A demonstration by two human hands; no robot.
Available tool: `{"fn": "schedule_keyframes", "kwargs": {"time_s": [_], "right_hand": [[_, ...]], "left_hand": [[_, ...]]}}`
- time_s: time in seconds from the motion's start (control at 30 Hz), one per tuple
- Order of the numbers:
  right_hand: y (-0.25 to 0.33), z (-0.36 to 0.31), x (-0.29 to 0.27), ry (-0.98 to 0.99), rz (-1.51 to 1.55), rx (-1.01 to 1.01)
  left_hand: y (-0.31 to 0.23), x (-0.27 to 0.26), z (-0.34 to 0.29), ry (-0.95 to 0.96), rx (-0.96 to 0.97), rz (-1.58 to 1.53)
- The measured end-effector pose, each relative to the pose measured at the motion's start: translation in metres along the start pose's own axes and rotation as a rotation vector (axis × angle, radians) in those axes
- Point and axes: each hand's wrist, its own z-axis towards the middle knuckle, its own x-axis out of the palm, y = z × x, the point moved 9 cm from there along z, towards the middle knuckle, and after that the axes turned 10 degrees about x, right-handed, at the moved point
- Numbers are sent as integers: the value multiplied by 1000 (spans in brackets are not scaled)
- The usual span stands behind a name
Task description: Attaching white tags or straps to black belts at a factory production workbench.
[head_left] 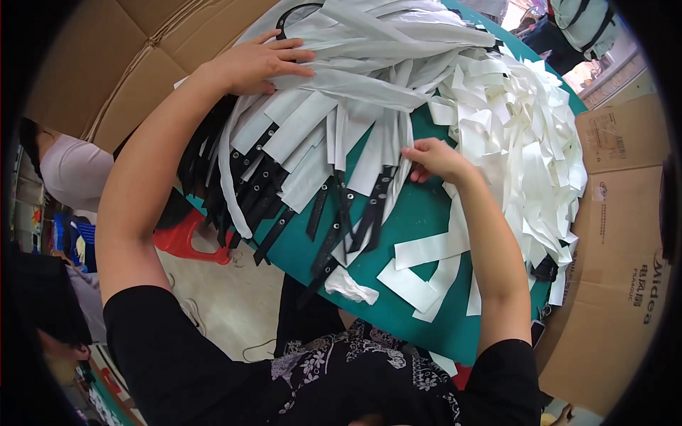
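Observation:
Over the pile of long white fabric strips on the green table, my left hand lies with its fingers spread. My right hand is closed in a pinch at the edge of a hanging white strip, near the right side of the pile. Black straps with metal eyelets stick out from the pile's front edge, several of them covered by white pieces. A black loop shows beyond my left hand. What lies under the pile is hidden.
A big heap of cut white strips covers the table's right side. Loose white pieces and a crumpled white scrap lie on the green table. Cardboard boxes flank the table; a red stool stands left. Another person sits beyond it.

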Motion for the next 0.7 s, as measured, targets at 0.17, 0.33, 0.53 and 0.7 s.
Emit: {"fn": "schedule_keyframes", "kwargs": {"time_s": [0.17,0.33,0.53,0.7], "right_hand": [[58,-113,11,-702,-661,-608],[-16,-163,10,-617,-1001,-613],[-101,-108,-118,-740,-1349,-301],[-100,-61,-226,-822,-1429,-80]], "left_hand": [[0,3,-16,54,-93,-29],[-7,-3,-21,-44,-77,-66],[-7,-3,-2,-47,-56,-67],[0,7,-11,7,-66,19]]}}
